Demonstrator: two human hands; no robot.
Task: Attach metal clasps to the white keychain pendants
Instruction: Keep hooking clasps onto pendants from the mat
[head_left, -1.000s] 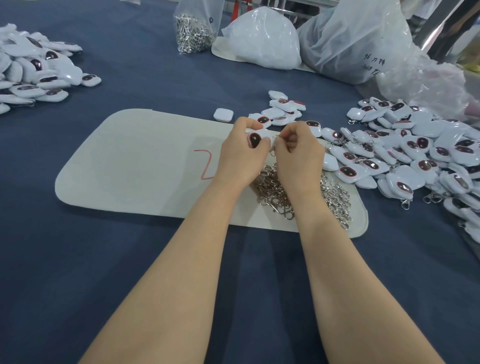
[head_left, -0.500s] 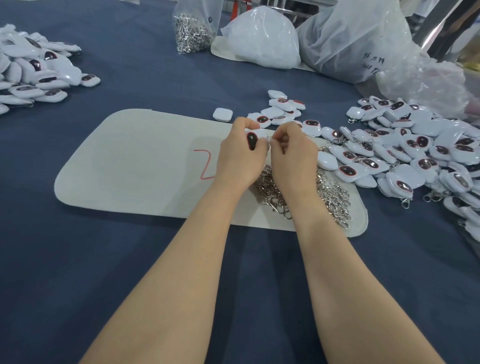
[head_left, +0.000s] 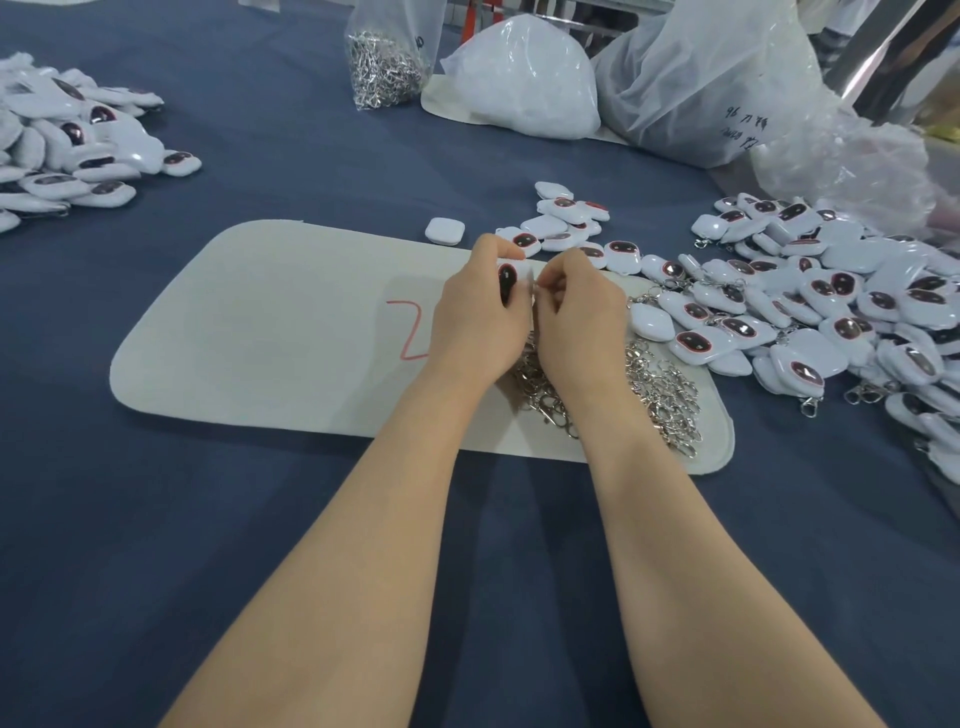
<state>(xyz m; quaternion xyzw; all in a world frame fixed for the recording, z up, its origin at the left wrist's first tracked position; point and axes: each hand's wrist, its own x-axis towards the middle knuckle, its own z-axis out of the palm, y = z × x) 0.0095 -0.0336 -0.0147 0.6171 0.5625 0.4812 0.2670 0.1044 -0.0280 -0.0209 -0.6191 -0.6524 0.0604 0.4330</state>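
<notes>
Over the clasps, left fingers round a pendant; right fingers curled, grip unclear.

Left hand: grips white pendant, dark oval showing.
Right hand: pinches the pendant's edge.
Metal clasps: heaped beneath both hands.
Pendant heap: right of the right hand.

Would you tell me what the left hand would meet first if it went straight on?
Likely the loose white plastic pendants with dark ovals lying just beyond the left hand; depth is unclear.
</notes>
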